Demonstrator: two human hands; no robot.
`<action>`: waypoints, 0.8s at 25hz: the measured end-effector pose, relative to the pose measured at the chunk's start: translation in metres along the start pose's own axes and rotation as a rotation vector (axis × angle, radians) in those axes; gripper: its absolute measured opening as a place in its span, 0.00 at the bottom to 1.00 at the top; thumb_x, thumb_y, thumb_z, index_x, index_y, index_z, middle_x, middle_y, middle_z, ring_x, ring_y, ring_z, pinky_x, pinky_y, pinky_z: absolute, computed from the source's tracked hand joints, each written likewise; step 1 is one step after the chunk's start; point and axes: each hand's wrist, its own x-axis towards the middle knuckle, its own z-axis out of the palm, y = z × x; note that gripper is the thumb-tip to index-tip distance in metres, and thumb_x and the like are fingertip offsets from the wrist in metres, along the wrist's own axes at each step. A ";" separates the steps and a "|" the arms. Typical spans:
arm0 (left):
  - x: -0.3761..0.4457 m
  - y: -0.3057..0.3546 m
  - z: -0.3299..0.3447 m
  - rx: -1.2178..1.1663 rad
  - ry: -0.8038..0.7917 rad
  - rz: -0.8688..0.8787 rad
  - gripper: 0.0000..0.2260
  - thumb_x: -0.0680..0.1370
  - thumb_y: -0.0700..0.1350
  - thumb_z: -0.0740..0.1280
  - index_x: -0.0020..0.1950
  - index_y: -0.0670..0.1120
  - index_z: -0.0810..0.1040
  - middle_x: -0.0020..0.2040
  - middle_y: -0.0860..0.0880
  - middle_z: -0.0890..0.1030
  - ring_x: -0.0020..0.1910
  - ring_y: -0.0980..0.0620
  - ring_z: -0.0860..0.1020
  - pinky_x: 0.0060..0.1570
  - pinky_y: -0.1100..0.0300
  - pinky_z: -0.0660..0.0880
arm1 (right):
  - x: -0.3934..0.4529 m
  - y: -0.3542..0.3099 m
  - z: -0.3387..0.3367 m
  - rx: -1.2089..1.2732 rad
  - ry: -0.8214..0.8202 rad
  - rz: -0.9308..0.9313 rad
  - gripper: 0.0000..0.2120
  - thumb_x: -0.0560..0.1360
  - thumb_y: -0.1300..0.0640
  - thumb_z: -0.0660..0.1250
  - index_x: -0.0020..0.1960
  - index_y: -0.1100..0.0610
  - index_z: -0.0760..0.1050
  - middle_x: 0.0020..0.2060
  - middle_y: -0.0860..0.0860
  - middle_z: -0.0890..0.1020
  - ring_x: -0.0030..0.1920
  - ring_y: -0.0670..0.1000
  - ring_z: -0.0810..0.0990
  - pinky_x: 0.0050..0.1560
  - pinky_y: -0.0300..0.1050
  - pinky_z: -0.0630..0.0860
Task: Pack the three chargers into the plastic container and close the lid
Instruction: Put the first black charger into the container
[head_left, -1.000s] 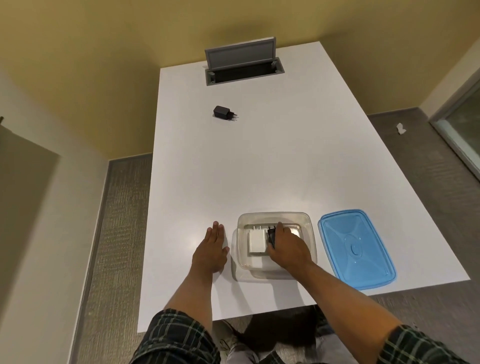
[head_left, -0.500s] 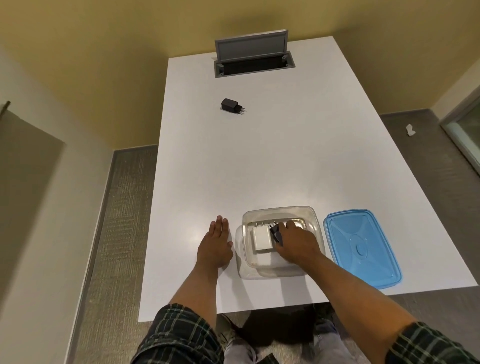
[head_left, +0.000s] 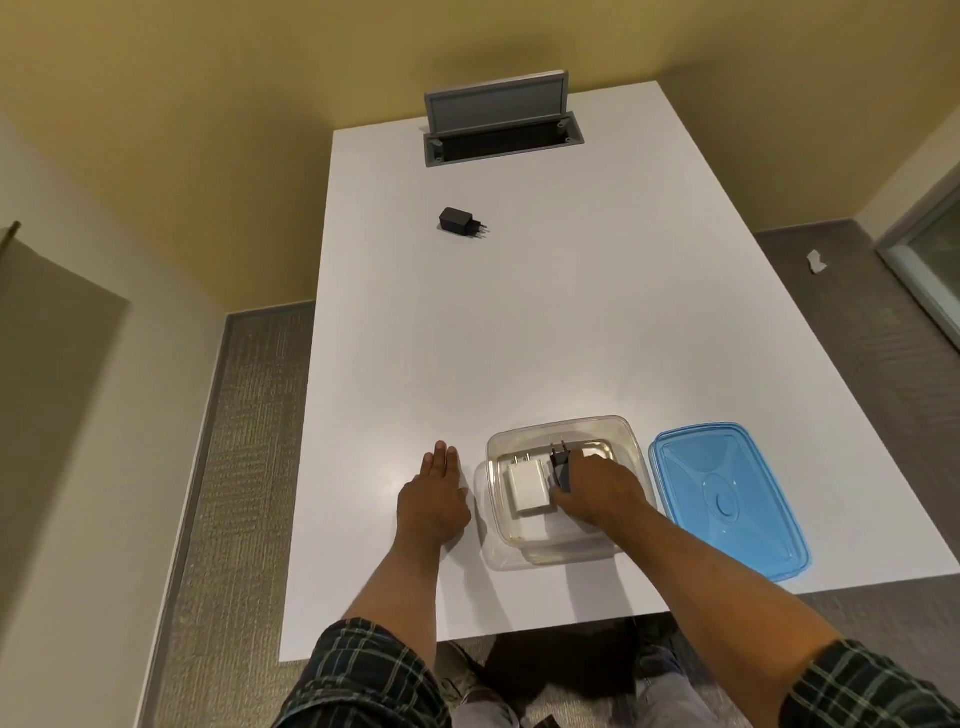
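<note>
Chargers: a white charger (head_left: 529, 487) lies in the clear container (head_left: 566, 551) at the worktop's (head_left: 519, 322) near edge; right hand (head_left: 597, 493) grips a dark charger (head_left: 560, 464) inside; left hand (head_left: 431, 501) flat, empty. Third charger (head_left: 460, 222) far end; blue lid (head_left: 727, 499) off.

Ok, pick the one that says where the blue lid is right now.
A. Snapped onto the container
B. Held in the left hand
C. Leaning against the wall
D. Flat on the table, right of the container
D: the blue lid lies flat on the table, just right of the open container; the left hand rests empty on the table.
</note>
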 end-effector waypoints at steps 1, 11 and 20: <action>0.001 0.002 -0.003 0.024 -0.001 -0.007 0.29 0.84 0.49 0.53 0.82 0.45 0.47 0.83 0.47 0.47 0.81 0.47 0.53 0.66 0.49 0.70 | -0.002 0.000 -0.003 -0.037 0.020 -0.017 0.22 0.76 0.41 0.62 0.60 0.58 0.75 0.50 0.53 0.84 0.50 0.55 0.83 0.44 0.47 0.77; 0.040 -0.008 -0.055 0.061 0.237 0.078 0.10 0.76 0.40 0.58 0.54 0.44 0.76 0.53 0.45 0.81 0.51 0.41 0.80 0.45 0.54 0.68 | 0.029 -0.010 -0.028 -0.250 0.772 -0.471 0.24 0.77 0.49 0.66 0.24 0.53 0.70 0.20 0.51 0.70 0.18 0.54 0.68 0.23 0.39 0.62; 0.098 -0.017 -0.042 -0.176 0.361 0.045 0.28 0.79 0.47 0.62 0.77 0.36 0.64 0.76 0.38 0.68 0.73 0.40 0.71 0.61 0.47 0.76 | 0.106 -0.035 -0.069 -0.281 0.698 -0.391 0.20 0.74 0.48 0.69 0.26 0.54 0.72 0.24 0.50 0.70 0.23 0.54 0.71 0.25 0.39 0.56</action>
